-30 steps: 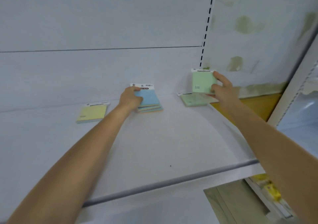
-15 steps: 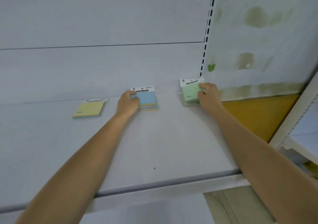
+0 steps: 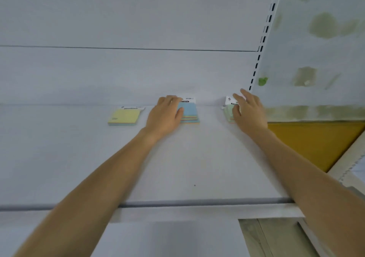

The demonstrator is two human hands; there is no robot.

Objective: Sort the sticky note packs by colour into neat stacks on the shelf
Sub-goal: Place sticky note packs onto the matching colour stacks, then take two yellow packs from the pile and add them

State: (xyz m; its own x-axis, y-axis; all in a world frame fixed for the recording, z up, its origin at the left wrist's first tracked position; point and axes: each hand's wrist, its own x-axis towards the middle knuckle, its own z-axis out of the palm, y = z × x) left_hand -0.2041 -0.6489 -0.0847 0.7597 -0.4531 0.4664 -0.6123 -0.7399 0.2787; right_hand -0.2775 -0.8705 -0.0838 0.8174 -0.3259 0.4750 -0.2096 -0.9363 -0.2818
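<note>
Paper packs get squared on shelf [image 3: 177,168].
Left hand [image 3: 164,116] flat on blue stack [image 3: 189,112]; right hand [image 3: 249,112] seemingly spread over green stack [image 3: 229,112]; light, slippery — grip edges.

A: Backdrop was a plain white back panel [image 3: 128,19] with one thin horizontal seam, slotted upright [image 3: 263,37] on the right

B: Beyond it?

A: A pale wall [image 3: 325,45] with greenish blotches, mustard-yellow panel [image 3: 312,140] below, beige floor [image 3: 270,239] under the white shelf [image 3: 177,168] edge; light flat, even

Yellow pack [image 3: 124,116], blue-topped stack [image 3: 189,113], green stack [image 3: 229,113] (each white-headered) along shelf [image 3: 177,168] back.
</note>
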